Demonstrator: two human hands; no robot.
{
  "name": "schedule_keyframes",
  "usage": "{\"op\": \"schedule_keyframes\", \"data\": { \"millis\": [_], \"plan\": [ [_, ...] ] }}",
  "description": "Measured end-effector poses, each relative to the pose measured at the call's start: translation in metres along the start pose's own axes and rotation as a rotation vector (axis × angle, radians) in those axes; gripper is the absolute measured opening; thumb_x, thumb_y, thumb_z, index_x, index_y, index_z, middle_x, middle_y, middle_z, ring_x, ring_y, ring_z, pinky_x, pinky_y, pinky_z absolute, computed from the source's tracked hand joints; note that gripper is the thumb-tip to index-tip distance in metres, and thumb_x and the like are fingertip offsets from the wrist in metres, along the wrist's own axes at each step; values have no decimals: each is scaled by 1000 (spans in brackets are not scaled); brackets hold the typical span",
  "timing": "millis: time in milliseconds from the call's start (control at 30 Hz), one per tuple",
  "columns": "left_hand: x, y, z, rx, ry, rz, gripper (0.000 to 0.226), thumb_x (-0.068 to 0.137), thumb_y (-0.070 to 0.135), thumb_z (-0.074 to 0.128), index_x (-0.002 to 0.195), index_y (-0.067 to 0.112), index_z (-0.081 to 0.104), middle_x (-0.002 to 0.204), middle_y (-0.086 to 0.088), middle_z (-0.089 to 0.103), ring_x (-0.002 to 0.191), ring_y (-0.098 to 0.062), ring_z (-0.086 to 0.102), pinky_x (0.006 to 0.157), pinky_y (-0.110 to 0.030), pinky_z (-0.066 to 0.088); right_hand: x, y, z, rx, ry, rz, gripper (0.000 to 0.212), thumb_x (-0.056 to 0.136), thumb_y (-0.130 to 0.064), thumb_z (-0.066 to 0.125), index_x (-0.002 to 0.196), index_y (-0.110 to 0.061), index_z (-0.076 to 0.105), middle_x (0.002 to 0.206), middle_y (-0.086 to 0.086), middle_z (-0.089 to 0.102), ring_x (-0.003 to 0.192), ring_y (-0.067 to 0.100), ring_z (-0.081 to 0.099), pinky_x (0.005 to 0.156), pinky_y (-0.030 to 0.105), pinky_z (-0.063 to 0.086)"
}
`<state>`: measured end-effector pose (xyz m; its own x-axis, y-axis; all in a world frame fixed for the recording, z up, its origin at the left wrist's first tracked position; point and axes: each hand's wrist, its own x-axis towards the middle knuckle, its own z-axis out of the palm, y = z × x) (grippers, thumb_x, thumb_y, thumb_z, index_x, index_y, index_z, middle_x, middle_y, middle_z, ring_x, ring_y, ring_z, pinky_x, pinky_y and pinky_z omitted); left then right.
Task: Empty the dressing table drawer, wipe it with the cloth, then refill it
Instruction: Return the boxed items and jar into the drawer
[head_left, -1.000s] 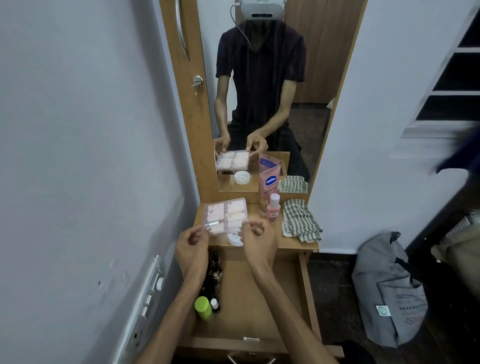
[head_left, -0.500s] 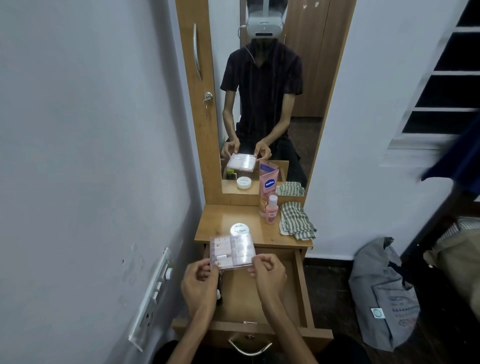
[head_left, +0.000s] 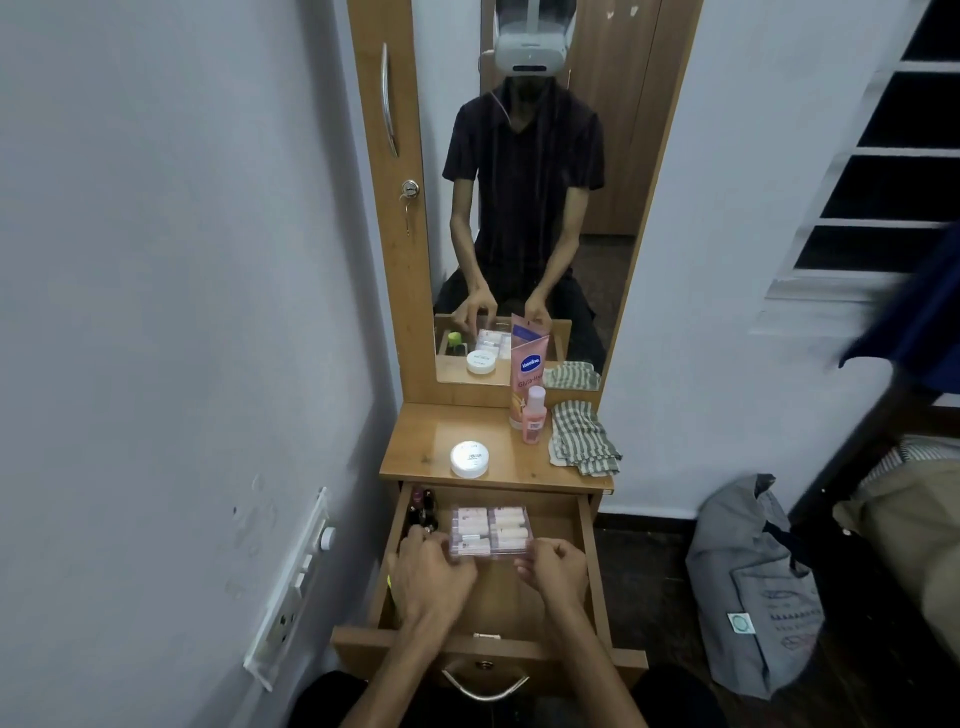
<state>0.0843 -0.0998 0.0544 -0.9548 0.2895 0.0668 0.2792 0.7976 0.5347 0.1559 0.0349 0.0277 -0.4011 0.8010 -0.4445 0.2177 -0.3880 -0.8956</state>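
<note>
The wooden drawer (head_left: 587, 561) of the dressing table stands pulled out. Inside it, a clear plastic case (head_left: 491, 530) with pale compartments lies low over the drawer floor. My left hand (head_left: 434, 574) grips its near left corner and my right hand (head_left: 553, 569) grips its near right corner. Small dark bottles (head_left: 421, 512) stand at the drawer's back left; my left hand hides most of a green-capped one. On the tabletop (head_left: 415, 457) rest a white round jar (head_left: 469, 458), a pink Vaseline tube (head_left: 525, 371), a small pink bottle (head_left: 534, 415) and a striped cloth (head_left: 582, 439).
A mirror (head_left: 524, 182) rises behind the tabletop and reflects me. A wall with a switch panel (head_left: 291, 587) is close on the left. A grey bag (head_left: 753, 582) lies on the dark floor at the right. The drawer handle (head_left: 485, 686) is nearest to me.
Both hands have carried the clear case from above the tabletop back toward me and down into the open drawer. The view has pulled back and tilted up.
</note>
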Motion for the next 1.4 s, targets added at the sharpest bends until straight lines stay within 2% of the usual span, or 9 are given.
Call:
{"op": "schedule_keyframes", "data": {
  "millis": [133, 333, 500, 800, 900, 1000, 1167, 1300, 1400],
  "plan": [
    [17, 1, 9, 210, -37, 83, 27, 86, 45, 60, 104, 30, 74, 114, 6, 61, 111, -14, 51, 102, -34, 32, 17, 2, 6, 2, -3, 65, 11, 92, 0, 63, 96, -7, 70, 82, 11, 77, 72, 20, 75, 65, 29, 62],
    [37, -5, 21, 420, -98, 183, 29, 91, 41, 54, 109, 27, 72, 126, 2, 60, 122, -18, 48, 105, -36, 31, 41, 9, 15, -25, -43, 152, 13, 94, 4, 60, 104, 0, 68, 84, 15, 75, 71, 20, 73, 80, 38, 64],
    [47, -8, 29, 562, -136, 249, 29, 92, 37, 57, 114, 26, 72, 128, 0, 59, 122, -20, 46, 103, -37, 30, 48, 13, 21, -47, -44, 187, 15, 94, 3, 62, 108, 0, 66, 98, 19, 76, 85, 27, 76, 82, 38, 64],
    [57, -14, 41, 715, -218, 305, 32, 88, 40, 64, 115, 23, 71, 127, -3, 61, 123, -23, 46, 104, -41, 29, 46, 20, 31, -30, -21, 246, 9, 91, 7, 64, 95, 0, 63, 104, 23, 73, 77, 24, 71, 50, 21, 58],
    [58, -16, 43, 731, -230, 321, 33, 88, 41, 66, 115, 23, 71, 127, -3, 62, 122, -23, 46, 106, -41, 29, 48, 28, 32, -115, -35, 235, 15, 91, 2, 67, 105, -2, 66, 102, 18, 74, 85, 24, 73, 67, 30, 64],
    [58, -19, 46, 735, -241, 339, 33, 89, 39, 64, 117, 22, 70, 126, -4, 62, 124, -24, 45, 109, -42, 27, 49, 31, 28, -342, -13, 126, 11, 89, -8, 71, 96, -15, 67, 100, 7, 73, 96, 21, 70, 91, 41, 58],
    [55, -21, 45, 715, -246, 365, 32, 91, 36, 61, 117, 20, 70, 126, -4, 61, 123, -24, 44, 107, -42, 28, 48, 27, 25, -492, -11, 31, 23, 89, -12, 74, 112, -10, 67, 110, 5, 69, 96, 15, 59, 78, 27, 45],
    [55, -23, 40, 616, -198, 402, 32, 90, 37, 56, 116, 25, 70, 127, -1, 59, 122, -22, 44, 107, -40, 30, 43, 22, 22, -533, -32, -33, 23, 90, -12, 74, 113, -11, 69, 111, 5, 70, 95, 13, 59, 81, 26, 49],
    [56, -20, 31, 459, -119, 424, 29, 86, 36, 58, 108, 25, 74, 115, 1, 63, 112, -21, 51, 100, -39, 35, 35, 12, 23, -541, -29, -147, 17, 90, -14, 72, 107, -16, 75, 105, 0, 74, 98, 13, 66, 91, 32, 56]
  ]
}}
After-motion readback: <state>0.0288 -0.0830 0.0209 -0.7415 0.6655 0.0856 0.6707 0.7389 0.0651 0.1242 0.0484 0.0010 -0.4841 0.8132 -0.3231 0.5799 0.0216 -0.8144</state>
